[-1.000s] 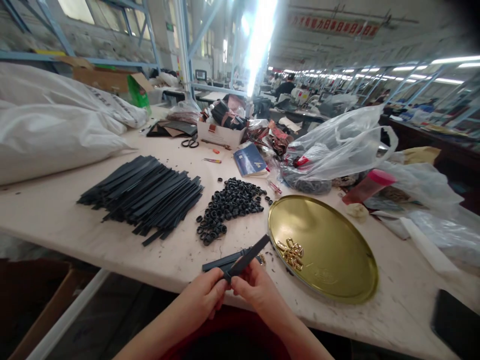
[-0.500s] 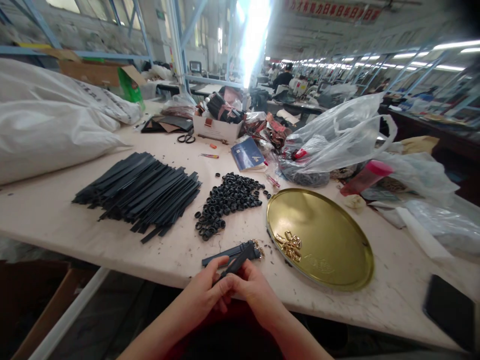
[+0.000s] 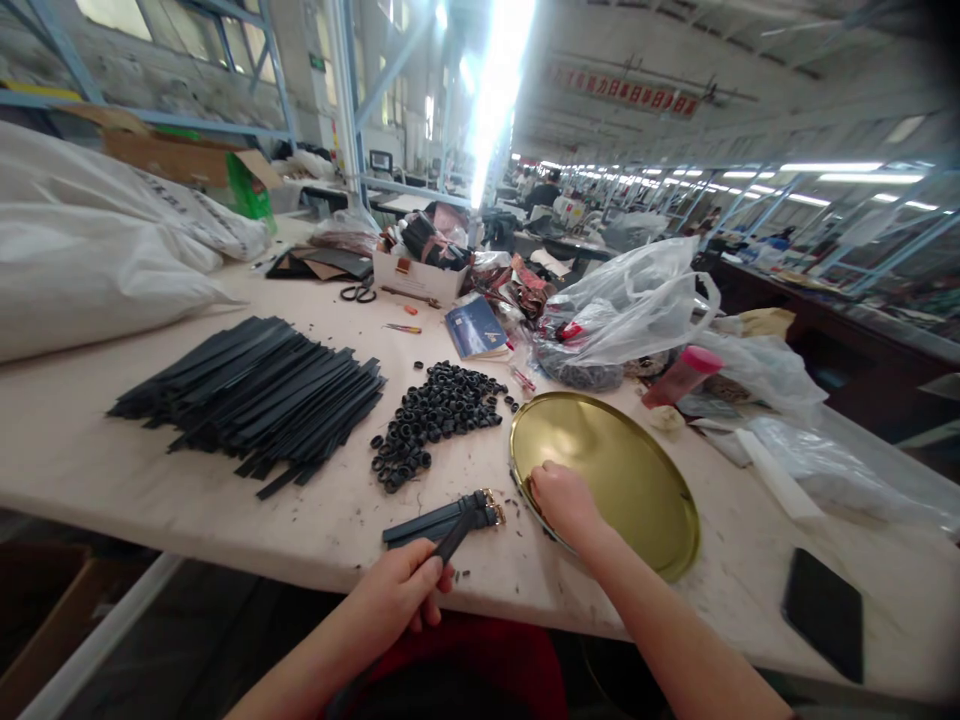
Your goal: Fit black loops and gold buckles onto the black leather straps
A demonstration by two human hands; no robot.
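My left hand is closed round a dark strap, whose free end points up and to the right. That end overlaps a small stack of black straps with gold buckles lying near the table's front edge. Over the left part of a round gold tray, my right hand reaches down with its fingers curled together. It covers the spot where the gold buckles lay, and its fingertips and anything in them are hidden. Left of the tray is a heap of small black loops.
Many black strips lie piled at the left. Behind are scissors, a blue booklet, a white box and plastic bags. A pink-lidded bottle and a black phone are at the right.
My right hand has left the strap and moved right onto the gold tray, over the buckles. My left hand keeps the strap. The view has shifted slightly.
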